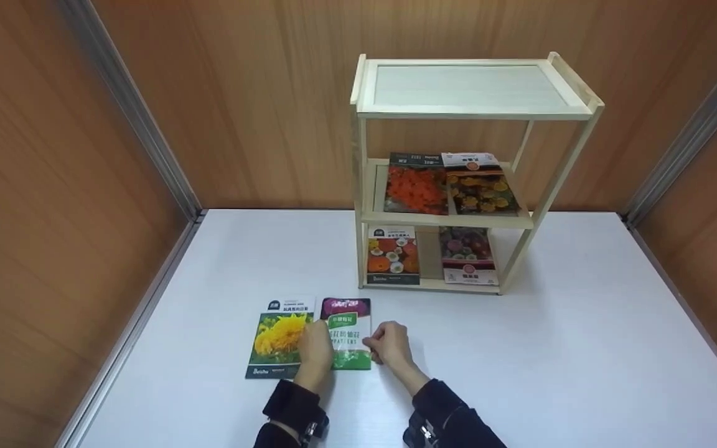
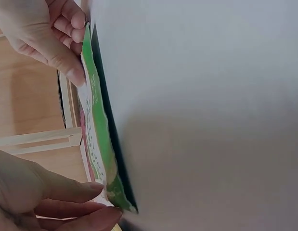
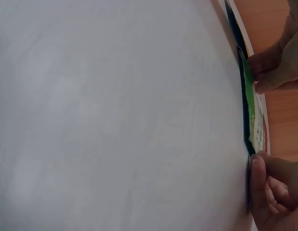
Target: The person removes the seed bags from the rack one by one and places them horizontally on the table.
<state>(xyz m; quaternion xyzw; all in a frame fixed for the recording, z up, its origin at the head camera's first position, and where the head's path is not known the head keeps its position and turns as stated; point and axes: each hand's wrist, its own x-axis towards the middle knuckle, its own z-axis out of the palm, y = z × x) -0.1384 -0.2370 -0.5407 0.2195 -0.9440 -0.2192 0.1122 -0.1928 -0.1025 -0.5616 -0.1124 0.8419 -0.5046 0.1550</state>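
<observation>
A flower seed packet [image 1: 351, 359] with a purple top, white middle and green lower band lies between the two hands. My left hand [image 1: 316, 347] pinches its left edge between thumb and fingers. At the opposite edge, my right hand [image 1: 391, 344] pinches it too. The left wrist view shows the packet's green end [image 2: 103, 139] nearly edge-on, with a dark strip along its underside. Close against the left hand, a yellow-flower seed packet [image 1: 274, 342] lies flat on the table, partly covered by that hand.
Behind the hands stands a pale wooden shelf [image 1: 449, 220]. Its middle tier bears a red-flower packet [image 1: 416, 190] and a yellow-flower packet [image 1: 484, 193]. Below are an orange-and-white-flower packet [image 1: 393, 256] and a pink-flower packet [image 1: 469, 256]. Wood-grain walls [image 1: 259, 112] enclose the white table [image 1: 557, 373].
</observation>
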